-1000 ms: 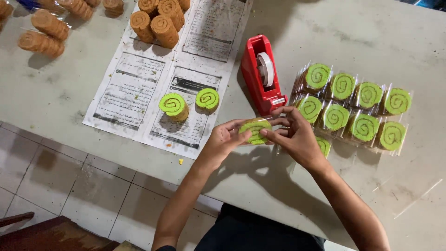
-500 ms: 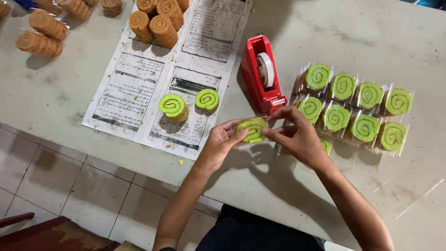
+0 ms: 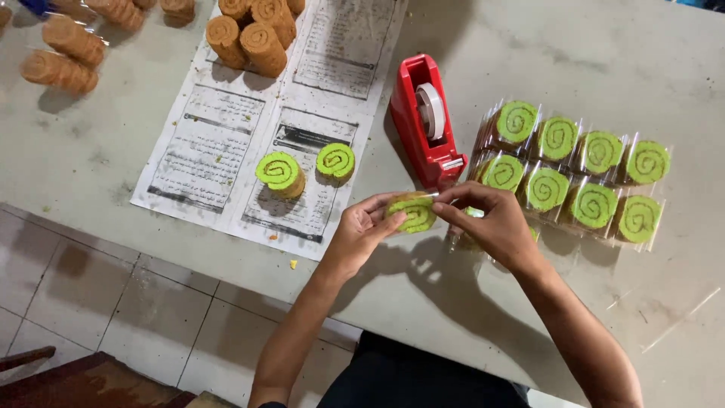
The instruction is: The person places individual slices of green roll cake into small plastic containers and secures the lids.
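Green swirl roll (image 3: 412, 214) pinched between left hand (image 3: 361, 233) and right hand (image 3: 492, 224), held above the near edge of the table (image 3: 529, 45), just near of the red tape dispenser (image 3: 427, 121). Both hands narrow — fingertips closed on the clear wrap. Likely light, soft, crumbly (slick film too). Best gripped at the rim, gently. Wrapped rolls (image 3: 574, 170) right; two bare ones (image 3: 306, 168) on newspaper (image 3: 204, 151) left.
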